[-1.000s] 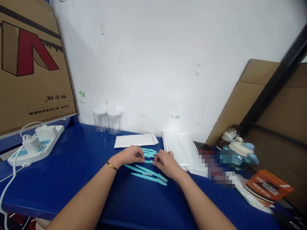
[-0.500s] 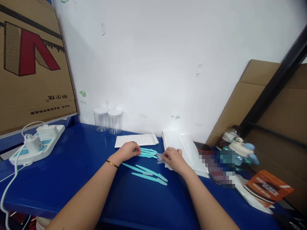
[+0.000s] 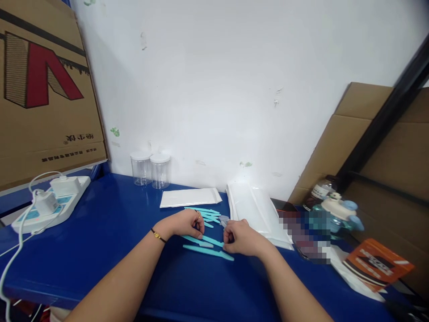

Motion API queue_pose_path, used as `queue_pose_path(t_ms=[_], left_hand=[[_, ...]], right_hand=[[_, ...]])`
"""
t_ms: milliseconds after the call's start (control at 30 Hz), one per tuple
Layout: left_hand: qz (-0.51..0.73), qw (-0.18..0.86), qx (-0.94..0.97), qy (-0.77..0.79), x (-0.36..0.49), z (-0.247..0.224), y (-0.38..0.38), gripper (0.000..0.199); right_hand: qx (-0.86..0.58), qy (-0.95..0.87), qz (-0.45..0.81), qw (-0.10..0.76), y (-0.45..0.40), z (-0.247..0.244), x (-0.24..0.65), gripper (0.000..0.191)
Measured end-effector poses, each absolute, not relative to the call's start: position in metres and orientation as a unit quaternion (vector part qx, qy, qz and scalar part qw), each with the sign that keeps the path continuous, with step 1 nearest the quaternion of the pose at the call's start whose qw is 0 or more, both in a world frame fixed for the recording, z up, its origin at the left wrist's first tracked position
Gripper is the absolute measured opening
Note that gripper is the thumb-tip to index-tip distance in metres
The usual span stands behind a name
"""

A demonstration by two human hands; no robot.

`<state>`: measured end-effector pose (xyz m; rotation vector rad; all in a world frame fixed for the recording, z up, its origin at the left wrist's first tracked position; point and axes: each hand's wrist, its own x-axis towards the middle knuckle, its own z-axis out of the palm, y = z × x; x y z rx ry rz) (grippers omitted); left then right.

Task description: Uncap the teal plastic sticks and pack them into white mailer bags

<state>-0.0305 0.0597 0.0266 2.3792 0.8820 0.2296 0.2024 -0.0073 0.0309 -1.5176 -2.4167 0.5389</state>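
Note:
Several turquoise eyebrow razors lie on the blue table in front of me. My left hand (image 3: 187,222) has its fingers closed at the left end of one eyebrow razor (image 3: 213,242). At that razor's other end, my right hand (image 3: 241,238) pinches it between thumb and fingers, hiding the tip. Just nearer to me, another razor (image 3: 208,252) lies flat, and one with a pale blade end (image 3: 205,244) is partly under my left fingers. Behind my hands is a loose pile of turquoise razors (image 3: 209,213), with small clear plastic caps (image 3: 223,219) beside it.
A white packet (image 3: 189,197) lies behind the pile, and white plastic bags (image 3: 258,205) are to its right. Two clear jars (image 3: 160,172) stand by the wall. A power strip (image 3: 72,194) is at left; a teal bottle (image 3: 335,217) and orange pouch (image 3: 378,264) are at right.
Both hands have come nearer to me, from the pile and the clear caps to the front razors. My right hand now pinches the end of one razor.

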Motion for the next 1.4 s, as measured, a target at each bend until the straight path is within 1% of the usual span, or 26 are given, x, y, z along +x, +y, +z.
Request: queue_pose_path(t_ms=[133, 233, 267, 333, 433, 533, 600, 700, 800, 867, 967, 1067, 1167, 1233, 1333, 1400], left_hand=[[0.081, 0.304, 0.888, 0.335, -0.029, 0.027, 0.059, 0.019], [0.101, 0.328, 0.871, 0.353, -0.031, 0.029, 0.061, 0.022], [0.114, 0.328, 0.866, 0.359, -0.033, 0.030, 0.063, 0.024], [0.139, 0.315, 0.864, 0.368, -0.037, 0.031, 0.066, 0.026], [0.155, 0.286, 0.865, 0.381, -0.045, 0.033, 0.072, 0.025], [0.165, 0.266, 0.857, 0.409, -0.057, 0.031, 0.079, 0.021], [0.164, 0.273, 0.846, 0.428, -0.064, 0.028, 0.084, 0.021], [0.126, 0.301, 0.838, 0.438, -0.068, 0.021, 0.088, 0.022], [0.103, 0.306, 0.835, 0.446, -0.066, 0.017, 0.089, 0.022], [0.121, 0.288, 0.832, 0.459, -0.064, 0.018, 0.088, 0.025], [0.161, 0.252, 0.840, 0.453, -0.062, 0.026, 0.082, 0.032], [0.121, 0.282, 0.859, 0.411, -0.059, 0.036, 0.073, 0.034], [0.043, 0.319, 0.866, 0.382, -0.055, 0.039, 0.065, 0.036], [0.013, 0.324, 0.864, 0.385, -0.053, 0.038, 0.063, 0.032], [0.002, 0.326, 0.861, 0.391, -0.049, 0.034, 0.062, 0.026], [0.017, 0.323, 0.863, 0.389, -0.047, 0.033, 0.062, 0.024]], right_hand=[[-0.533, -0.821, 0.156, 0.129, -0.003, 0.025, 0.203, 0.008], [-0.542, -0.805, 0.182, 0.158, 0.000, 0.029, 0.205, 0.003], [-0.544, -0.798, 0.197, 0.169, 0.000, 0.032, 0.206, 0.006], [-0.546, -0.786, 0.220, 0.190, 0.000, 0.037, 0.206, 0.012], [-0.544, -0.781, 0.223, 0.211, 0.002, 0.039, 0.207, 0.014], [-0.552, -0.778, 0.206, 0.216, 0.007, 0.035, 0.212, 0.013], [-0.571, -0.771, 0.188, 0.211, 0.012, 0.030, 0.217, 0.014], [-0.588, -0.768, 0.154, 0.201, 0.020, 0.023, 0.221, 0.015], [-0.589, -0.776, 0.121, 0.192, 0.025, 0.018, 0.221, 0.013], [-0.588, -0.777, 0.105, 0.198, 0.025, 0.019, 0.219, 0.011], [-0.573, -0.779, 0.103, 0.234, 0.019, 0.023, 0.213, 0.009], [-0.532, -0.796, 0.156, 0.245, 0.008, 0.028, 0.198, 0.013], [-0.491, -0.823, 0.191, 0.213, 0.000, 0.028, 0.180, 0.014], [-0.471, -0.838, 0.189, 0.200, -0.003, 0.025, 0.171, 0.016], [-0.463, -0.847, 0.177, 0.195, -0.002, 0.020, 0.167, 0.015], [-0.465, -0.847, 0.163, 0.197, 0.000, 0.018, 0.169, 0.013]])
